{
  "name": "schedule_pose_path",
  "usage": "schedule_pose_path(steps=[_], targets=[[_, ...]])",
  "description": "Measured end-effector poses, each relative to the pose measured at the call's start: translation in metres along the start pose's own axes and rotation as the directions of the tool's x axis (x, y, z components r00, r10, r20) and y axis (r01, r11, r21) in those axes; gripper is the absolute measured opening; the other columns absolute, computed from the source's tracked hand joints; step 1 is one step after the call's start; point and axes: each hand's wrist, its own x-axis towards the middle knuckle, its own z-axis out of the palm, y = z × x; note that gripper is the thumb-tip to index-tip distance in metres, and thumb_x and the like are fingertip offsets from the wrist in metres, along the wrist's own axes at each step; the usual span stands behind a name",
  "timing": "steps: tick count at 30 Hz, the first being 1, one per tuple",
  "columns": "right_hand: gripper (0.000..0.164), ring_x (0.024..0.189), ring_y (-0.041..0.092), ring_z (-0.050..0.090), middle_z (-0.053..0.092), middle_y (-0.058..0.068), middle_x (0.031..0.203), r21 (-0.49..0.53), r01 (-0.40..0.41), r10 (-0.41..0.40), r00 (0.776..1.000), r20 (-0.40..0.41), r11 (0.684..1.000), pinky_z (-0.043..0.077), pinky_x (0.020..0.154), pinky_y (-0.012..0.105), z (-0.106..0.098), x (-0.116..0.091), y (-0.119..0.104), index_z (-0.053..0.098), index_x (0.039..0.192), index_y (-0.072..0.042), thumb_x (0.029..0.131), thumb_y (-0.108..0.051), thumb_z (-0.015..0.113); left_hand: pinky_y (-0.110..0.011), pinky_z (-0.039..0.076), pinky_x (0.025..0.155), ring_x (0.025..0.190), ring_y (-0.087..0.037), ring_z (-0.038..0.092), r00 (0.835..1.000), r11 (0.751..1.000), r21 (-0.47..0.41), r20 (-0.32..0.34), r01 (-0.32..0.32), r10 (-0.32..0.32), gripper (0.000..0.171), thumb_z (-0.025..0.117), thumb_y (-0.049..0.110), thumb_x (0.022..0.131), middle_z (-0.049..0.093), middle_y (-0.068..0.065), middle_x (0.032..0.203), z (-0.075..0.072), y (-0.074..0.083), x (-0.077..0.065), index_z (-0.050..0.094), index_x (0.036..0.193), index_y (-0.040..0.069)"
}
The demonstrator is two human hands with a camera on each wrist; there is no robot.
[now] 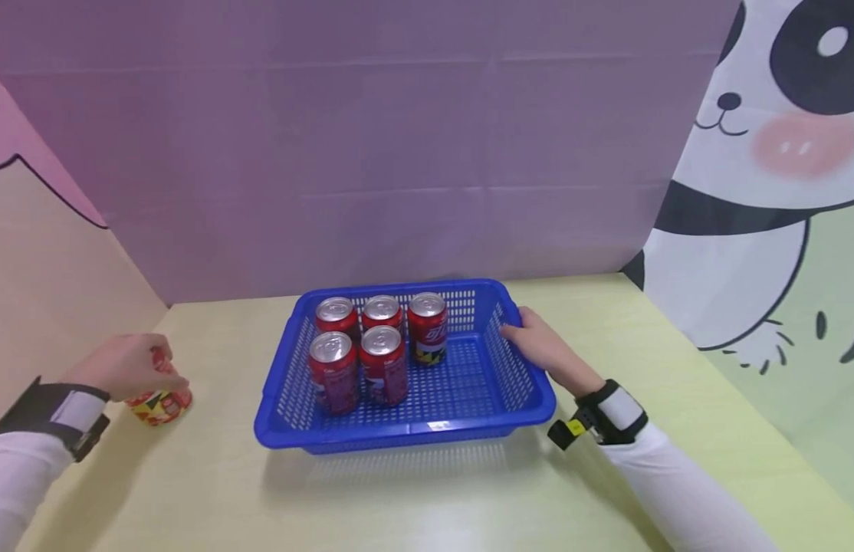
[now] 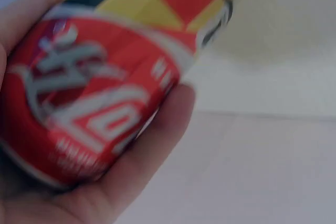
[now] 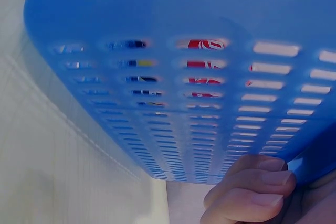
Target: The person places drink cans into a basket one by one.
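My left hand [image 1: 126,365] grips a red soda can [image 1: 161,405] with a yellow patterned lower band, at the left of the table. In the left wrist view the can [image 2: 89,98] fills the palm, thumb and fingers curled round its sides. My right hand [image 1: 546,346] holds the right rim of a blue plastic basket [image 1: 406,428], its thumb over the edge. From the right wrist camera, curled fingers [image 3: 252,182] show under the basket's rim. Several red cans [image 1: 383,368] stand upright in the left and middle of the basket; its right part shows bare lattice floor.
The basket stands on a pale yellow table [image 1: 213,475]. Behind rises a purple wall covering [image 1: 399,153]; a panda-printed panel [image 1: 737,268] borders the right side, and a beige and pink panel [image 1: 54,253] the left.
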Motion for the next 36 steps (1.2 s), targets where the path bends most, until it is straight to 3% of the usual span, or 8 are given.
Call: schedule_pose_path(steps=[6, 11, 18, 22, 27, 33, 36], targets=[[0.050, 0.085, 0.029, 0.062, 0.051, 0.027, 0.118, 0.011, 0.008, -0.008, 1.000, -0.005, 1.000, 0.055, 0.068, 0.038, -0.001, -0.002, 0.001, 0.028, 0.142, 0.011, 0.102, -0.016, 0.043, -0.034, 0.047, 0.053, 0.064, -0.019, 0.054, 0.997, 0.998, -0.006, 0.034, -0.066, 0.067, 0.046, 0.086, 0.032, 0.069, 0.057, -0.001, 0.072, -0.005, 0.013, 0.001, 0.061, 0.089, -0.001], [0.052, 0.085, 0.030, 0.063, 0.051, 0.028, 0.119, 0.009, 0.006, -0.006, 1.000, 0.002, 1.000, 0.056, 0.068, 0.039, -0.002, 0.001, 0.000, 0.025, 0.143, 0.011, 0.102, -0.016, 0.042, -0.035, 0.048, 0.055, 0.065, -0.017, 0.054, 0.987, 0.988, 0.042, -0.063, -0.145, 0.148, 0.046, 0.088, 0.031, 0.067, 0.058, 0.001, 0.073, -0.018, 0.030, 0.000, 0.064, 0.089, -0.002], [0.050, 0.082, 0.030, 0.065, 0.051, 0.029, 0.117, 0.039, 0.009, -0.010, 1.000, 0.018, 0.999, 0.057, 0.067, 0.039, -0.003, 0.000, 0.000, 0.025, 0.142, 0.011, 0.102, -0.015, 0.042, -0.035, 0.052, 0.054, 0.067, -0.020, 0.058, 0.966, 0.980, 0.072, -0.171, -0.185, 0.195, 0.051, 0.088, 0.028, 0.070, 0.063, -0.004, 0.078, -0.051, 0.079, 0.004, 0.065, 0.101, -0.004], [0.050, 0.084, 0.030, 0.063, 0.051, 0.028, 0.118, 0.026, 0.005, -0.005, 1.000, 0.007, 1.000, 0.056, 0.068, 0.038, -0.003, -0.001, 0.000, 0.027, 0.141, 0.011, 0.102, -0.015, 0.043, -0.037, 0.053, 0.056, 0.072, -0.024, 0.058, 0.935, 0.960, 0.139, -0.230, -0.242, 0.269, 0.043, 0.086, 0.026, 0.072, 0.062, -0.006, 0.084, -0.063, 0.113, 0.008, 0.067, 0.102, 0.002], [0.050, 0.082, 0.030, 0.064, 0.051, 0.028, 0.117, 0.037, -0.001, 0.000, 1.000, 0.014, 0.999, 0.056, 0.067, 0.039, -0.003, -0.002, -0.001, 0.027, 0.141, 0.011, 0.102, -0.016, 0.042, -0.047, 0.056, 0.065, 0.081, -0.030, 0.060, 0.900, 0.932, 0.211, -0.267, -0.295, 0.345, 0.048, 0.086, 0.027, 0.073, 0.062, -0.011, 0.094, -0.071, 0.161, 0.016, 0.067, 0.110, 0.003], [0.051, 0.080, 0.028, 0.064, 0.052, 0.028, 0.116, 0.033, 0.007, -0.007, 1.000, 0.014, 0.999, 0.056, 0.066, 0.038, -0.003, 0.000, 0.001, 0.026, 0.142, 0.012, 0.102, -0.016, 0.042, -0.048, 0.056, 0.070, 0.086, -0.030, 0.061, 0.827, 0.865, 0.279, -0.279, -0.417, 0.488, 0.047, 0.085, 0.027, 0.074, 0.063, -0.012, 0.101, -0.078, 0.216, 0.030, 0.069, 0.113, 0.005], [0.050, 0.080, 0.028, 0.064, 0.052, 0.028, 0.115, 0.020, 0.007, -0.008, 1.000, 0.011, 1.000, 0.056, 0.067, 0.038, -0.003, 0.000, 0.001, 0.027, 0.141, 0.012, 0.102, -0.016, 0.042, -0.045, 0.057, 0.070, 0.089, -0.028, 0.061, 0.809, 0.840, 0.300, -0.258, -0.452, 0.528, 0.047, 0.085, 0.029, 0.075, 0.062, -0.011, 0.103, -0.079, 0.242, 0.035, 0.069, 0.113, 0.006]])
